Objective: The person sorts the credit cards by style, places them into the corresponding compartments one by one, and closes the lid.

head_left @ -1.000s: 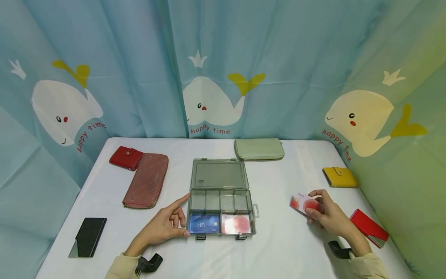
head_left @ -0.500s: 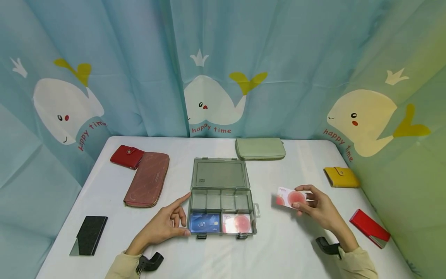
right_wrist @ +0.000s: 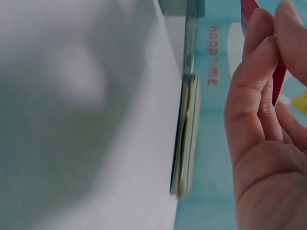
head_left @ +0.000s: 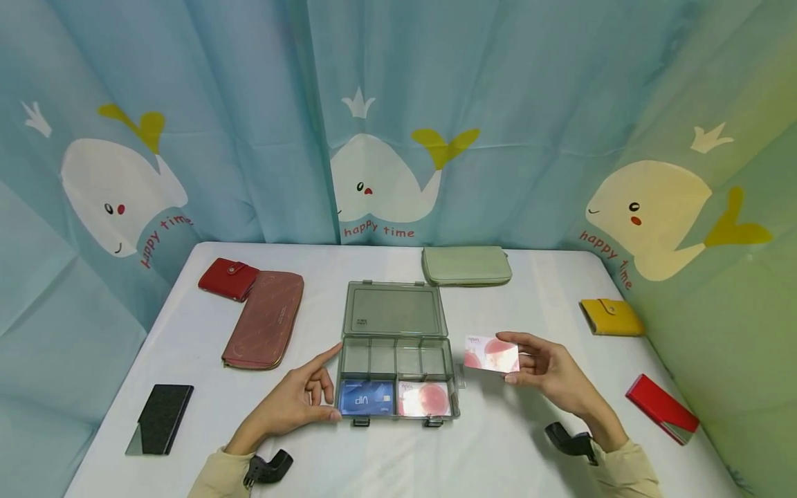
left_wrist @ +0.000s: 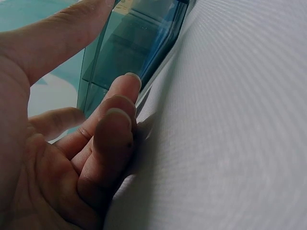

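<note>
A smoky clear plastic compartment box [head_left: 372, 377] sits on the white table with its lid [head_left: 394, 309] folded back. Its front left compartment holds a blue VIP card [head_left: 366, 398], and the front right one a pink and white card [head_left: 423, 399]. My left hand [head_left: 297, 400] rests at the box's left side, index finger stretched to the back of the tray and thumb at the front corner; the left wrist view shows the other fingers bent beside the wall. Just right of the box, my right hand [head_left: 548, 370] pinches another pink and white card [head_left: 490, 353] above the table.
A red wallet [head_left: 228, 279] and a brown long wallet [head_left: 264, 319] lie left of the box, a black card holder [head_left: 160, 419] nearer the front. Behind stands a light green wallet [head_left: 466, 265]. A yellow wallet [head_left: 611, 317] and red card case [head_left: 663, 408] lie at right.
My right hand has carried the pink and white card leftward from near the red card case to beside the box, turning the card flatter to view. My left hand stays put.
</note>
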The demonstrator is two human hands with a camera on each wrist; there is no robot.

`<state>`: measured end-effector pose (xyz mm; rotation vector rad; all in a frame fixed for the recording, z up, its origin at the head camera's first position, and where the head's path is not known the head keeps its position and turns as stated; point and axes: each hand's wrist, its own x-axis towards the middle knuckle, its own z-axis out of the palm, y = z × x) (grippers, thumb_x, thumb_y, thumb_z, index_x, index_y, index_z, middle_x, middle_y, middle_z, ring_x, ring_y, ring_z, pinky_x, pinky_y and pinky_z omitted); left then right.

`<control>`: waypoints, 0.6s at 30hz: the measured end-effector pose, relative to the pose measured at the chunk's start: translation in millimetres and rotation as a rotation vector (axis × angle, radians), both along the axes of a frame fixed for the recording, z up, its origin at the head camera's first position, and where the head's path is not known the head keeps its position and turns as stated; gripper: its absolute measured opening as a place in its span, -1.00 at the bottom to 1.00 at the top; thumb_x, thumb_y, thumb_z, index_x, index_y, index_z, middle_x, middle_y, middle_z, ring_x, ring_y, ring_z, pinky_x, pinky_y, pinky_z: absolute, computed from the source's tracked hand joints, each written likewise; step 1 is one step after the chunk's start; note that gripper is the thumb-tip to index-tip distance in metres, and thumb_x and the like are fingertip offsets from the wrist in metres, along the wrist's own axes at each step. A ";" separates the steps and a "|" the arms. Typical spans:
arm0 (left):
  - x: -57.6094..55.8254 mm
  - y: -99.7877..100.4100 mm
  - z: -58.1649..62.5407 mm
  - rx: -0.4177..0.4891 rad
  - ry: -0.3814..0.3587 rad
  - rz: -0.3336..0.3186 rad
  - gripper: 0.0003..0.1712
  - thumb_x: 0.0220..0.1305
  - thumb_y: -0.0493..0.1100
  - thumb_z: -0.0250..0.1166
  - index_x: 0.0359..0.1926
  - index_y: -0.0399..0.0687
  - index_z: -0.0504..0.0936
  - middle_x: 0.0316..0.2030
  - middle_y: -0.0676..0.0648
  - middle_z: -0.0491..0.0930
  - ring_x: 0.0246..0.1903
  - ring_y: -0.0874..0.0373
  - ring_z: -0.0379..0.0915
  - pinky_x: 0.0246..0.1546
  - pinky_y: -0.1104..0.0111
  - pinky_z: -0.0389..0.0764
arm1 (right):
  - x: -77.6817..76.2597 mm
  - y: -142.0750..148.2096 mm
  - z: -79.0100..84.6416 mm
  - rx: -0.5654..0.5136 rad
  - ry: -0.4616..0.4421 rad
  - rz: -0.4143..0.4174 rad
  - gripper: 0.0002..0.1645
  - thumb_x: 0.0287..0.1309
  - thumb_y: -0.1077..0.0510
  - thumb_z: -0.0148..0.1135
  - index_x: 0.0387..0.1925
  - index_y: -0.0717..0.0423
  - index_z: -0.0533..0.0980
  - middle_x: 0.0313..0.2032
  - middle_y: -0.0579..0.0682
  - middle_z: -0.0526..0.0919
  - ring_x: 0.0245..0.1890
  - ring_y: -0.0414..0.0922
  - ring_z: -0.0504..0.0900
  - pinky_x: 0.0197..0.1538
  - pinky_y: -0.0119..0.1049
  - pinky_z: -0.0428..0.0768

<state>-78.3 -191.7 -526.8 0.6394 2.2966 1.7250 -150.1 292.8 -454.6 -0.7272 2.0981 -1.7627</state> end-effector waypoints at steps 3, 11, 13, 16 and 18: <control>0.2 0.0 0.2 0.001 0.001 -0.001 0.28 0.13 -0.16 0.66 0.70 -0.07 0.06 -0.31 -0.13 0.61 -0.57 0.42 0.36 -0.50 0.47 0.47 | 1.7 -7.8 1.6 -0.007 0.009 0.025 -0.17 0.13 0.55 0.42 0.40 0.64 0.27 0.17 -0.15 0.73 -0.02 -0.18 0.81 -0.07 -0.28 0.77; 0.8 0.5 2.0 0.004 -0.015 -0.001 0.29 0.12 -0.14 0.66 0.71 -0.06 0.05 -0.30 -0.14 0.61 -0.57 0.42 0.35 -0.49 0.46 0.48 | 7.2 -27.9 0.3 -0.024 0.057 0.061 -0.19 0.09 0.55 0.46 0.35 0.64 0.34 -0.01 -0.11 0.79 -0.15 -0.22 0.80 -0.15 -0.30 0.77; 0.9 0.6 2.0 0.003 -0.016 0.001 0.29 0.12 -0.13 0.67 0.71 -0.05 0.05 -0.30 -0.14 0.61 -0.57 0.42 0.35 -0.49 0.46 0.48 | 8.8 -32.7 -0.6 -0.019 0.066 0.059 -0.20 0.06 0.55 0.48 0.34 0.62 0.36 -0.03 -0.13 0.79 -0.17 -0.23 0.79 -0.17 -0.33 0.76; 1.0 0.6 1.7 0.004 -0.015 0.002 0.29 0.12 -0.13 0.67 0.71 -0.05 0.05 -0.30 -0.14 0.61 -0.57 0.42 0.36 -0.49 0.46 0.48 | 11.9 -39.2 -2.0 0.017 0.079 0.046 -0.21 0.02 0.55 0.50 0.32 0.55 0.43 -0.02 -0.16 0.78 -0.18 -0.24 0.78 -0.18 -0.36 0.73; 0.8 0.5 1.5 0.006 -0.012 0.001 0.29 0.12 -0.13 0.67 0.71 -0.05 0.05 -0.30 -0.14 0.61 -0.57 0.42 0.36 -0.49 0.46 0.48 | 13.8 -43.2 -3.3 0.044 0.083 0.043 -0.21 -0.01 0.55 0.52 0.31 0.49 0.47 -0.07 -0.16 0.78 -0.21 -0.25 0.76 -0.21 -0.35 0.71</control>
